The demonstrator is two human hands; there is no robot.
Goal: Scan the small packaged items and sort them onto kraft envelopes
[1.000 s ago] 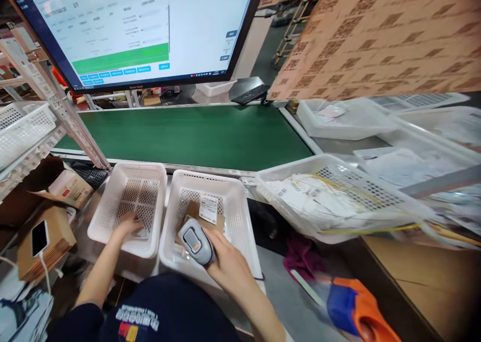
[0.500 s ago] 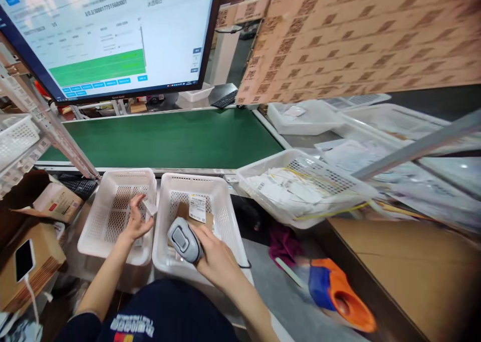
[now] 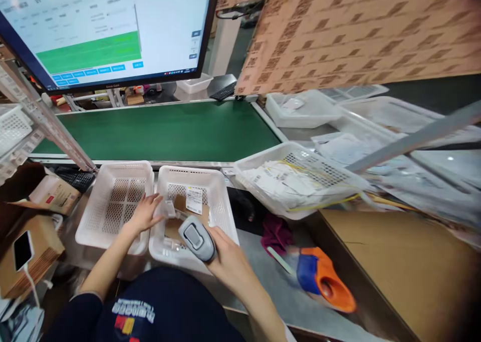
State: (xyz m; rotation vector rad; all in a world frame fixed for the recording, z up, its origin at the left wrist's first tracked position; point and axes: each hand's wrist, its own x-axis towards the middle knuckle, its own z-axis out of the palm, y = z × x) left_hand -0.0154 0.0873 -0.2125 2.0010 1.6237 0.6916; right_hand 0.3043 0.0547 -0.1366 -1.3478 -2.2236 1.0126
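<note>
My left hand is over the gap between two white plastic baskets, fingers spread. Just beyond its fingertips is a small clear packet, over the right basket; whether they touch is unclear. My right hand grips a grey handheld barcode scanner above that basket's front part. Inside the right basket are a brown cardboard piece, a white printed label and small clear items. The left basket shows its perforated bottom.
A monitor hangs over a green conveyor belt. To the right stand a basket of white slips, a purple cloth, an orange and blue tape dispenser and a large cardboard box. A phone lies on cardboard at left.
My left hand has moved right from the left basket with the small packet, its fingers now straighter. The scanner in my right hand has shifted slightly right. The view has tilted a little downward.
</note>
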